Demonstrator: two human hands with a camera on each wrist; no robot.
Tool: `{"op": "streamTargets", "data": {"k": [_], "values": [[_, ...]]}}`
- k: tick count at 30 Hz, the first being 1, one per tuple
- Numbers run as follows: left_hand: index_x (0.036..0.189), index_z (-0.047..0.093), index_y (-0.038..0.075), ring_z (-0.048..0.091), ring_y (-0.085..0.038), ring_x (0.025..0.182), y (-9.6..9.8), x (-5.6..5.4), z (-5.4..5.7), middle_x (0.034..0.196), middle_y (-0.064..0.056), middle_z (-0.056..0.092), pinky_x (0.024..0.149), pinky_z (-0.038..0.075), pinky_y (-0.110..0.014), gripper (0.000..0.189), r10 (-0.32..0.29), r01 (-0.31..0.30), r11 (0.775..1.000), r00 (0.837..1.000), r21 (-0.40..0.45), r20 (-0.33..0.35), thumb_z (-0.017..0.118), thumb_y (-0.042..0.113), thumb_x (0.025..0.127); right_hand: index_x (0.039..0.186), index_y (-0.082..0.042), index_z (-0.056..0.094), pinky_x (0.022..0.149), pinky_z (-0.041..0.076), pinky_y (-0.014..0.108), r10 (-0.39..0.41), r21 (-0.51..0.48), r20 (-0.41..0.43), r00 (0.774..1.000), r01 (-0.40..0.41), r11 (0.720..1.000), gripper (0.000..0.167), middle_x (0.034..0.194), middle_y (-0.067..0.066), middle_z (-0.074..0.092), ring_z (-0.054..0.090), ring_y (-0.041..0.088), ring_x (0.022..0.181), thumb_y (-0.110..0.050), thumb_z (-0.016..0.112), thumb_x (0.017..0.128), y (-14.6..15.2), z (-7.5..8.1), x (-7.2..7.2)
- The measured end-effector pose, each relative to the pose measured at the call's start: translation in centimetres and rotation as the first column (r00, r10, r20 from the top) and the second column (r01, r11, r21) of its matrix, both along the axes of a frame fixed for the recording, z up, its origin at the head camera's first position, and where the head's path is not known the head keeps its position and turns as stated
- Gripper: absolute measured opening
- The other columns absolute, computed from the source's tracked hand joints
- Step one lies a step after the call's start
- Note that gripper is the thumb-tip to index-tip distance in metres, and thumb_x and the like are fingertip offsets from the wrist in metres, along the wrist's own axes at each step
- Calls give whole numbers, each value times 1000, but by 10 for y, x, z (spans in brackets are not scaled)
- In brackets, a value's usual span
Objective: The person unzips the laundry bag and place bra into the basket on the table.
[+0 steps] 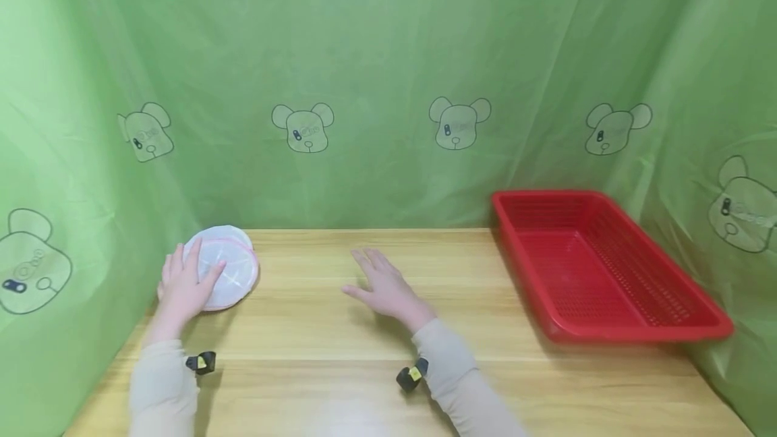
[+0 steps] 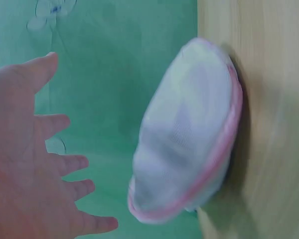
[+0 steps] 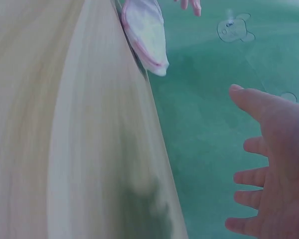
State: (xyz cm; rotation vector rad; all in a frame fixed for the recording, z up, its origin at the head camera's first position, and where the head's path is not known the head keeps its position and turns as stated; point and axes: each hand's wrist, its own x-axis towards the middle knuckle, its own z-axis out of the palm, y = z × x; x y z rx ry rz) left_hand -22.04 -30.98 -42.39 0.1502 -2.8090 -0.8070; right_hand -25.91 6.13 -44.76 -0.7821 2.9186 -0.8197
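A round white mesh laundry bag (image 1: 229, 275) with pink trim lies at the far left of the table. In the left wrist view, the laundry bag (image 2: 184, 129) looks puffed up, its pink edging running along one side. My left hand (image 1: 185, 286) hovers over it with fingers spread; the left wrist view shows a gap between that hand (image 2: 30, 154) and the bag. Near the middle, my right hand (image 1: 388, 292) is held above the table, fingers extended and nothing in them. The right wrist view shows this hand (image 3: 279, 164) well apart from the bag (image 3: 144, 32).
A red plastic basket (image 1: 540, 302) with slotted sides stands on the right of the wooden table (image 1: 303, 336). Green curtain (image 1: 376, 39) printed with bear heads encloses the back and both sides. Each wrist carries a small black camera.
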Motion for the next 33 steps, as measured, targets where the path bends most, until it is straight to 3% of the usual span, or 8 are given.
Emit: {"op": "streamTargets", "data": {"k": [11,16,20,23,27,33], "values": [[155,-1,2,-4,-63,139,-34,2,-22,153,-41,-7,108,2,-79,80,9,-21,983,998,184,65,37,49,101,156,-13,19,124,17,48,115,-231,171,979,-74,970,76,162,11,20,19,30,150,-47,53,96,-35,-15,-5],[153,-8,1,-5,-57,143,-41,1,-33,156,-35,-11,114,1,-72,83,18,-39,945,998,324,68,39,45,102,156,-14,17,124,19,49,150,-344,256,955,-55,938,75,162,12,19,20,30,150,-46,52,97,-54,-24,-7],[152,-15,2,-10,-47,147,-46,0,-41,159,-25,-16,121,-4,-59,83,31,-49,872,998,486,46,40,40,102,156,-17,17,123,21,51,164,-449,345,924,9,893,75,162,11,22,23,32,149,-47,52,97,-70,-29,-7],[152,-17,6,-12,-42,148,-49,0,-46,160,-18,-18,123,-6,-54,81,55,-83,817,996,571,68,38,39,103,156,-19,16,120,25,55,181,-523,421,889,75,849,77,160,13,24,26,34,147,-49,53,96,-83,-33,-6],[153,-16,9,-9,-39,149,-53,-2,-52,160,-15,-17,124,-2,-52,76,66,-113,770,993,628,98,35,38,104,156,-20,16,117,29,58,195,-582,476,857,141,800,79,159,14,27,29,35,146,-50,55,94,-98,-40,-4],[154,-12,12,3,-31,151,-53,-3,-56,162,-9,-13,124,13,-38,68,61,-116,635,993,764,100,35,22,105,156,-17,18,118,30,55,207,-639,508,836,205,741,82,157,17,30,33,36,144,-49,60,92,-117,-50,-4]]}}
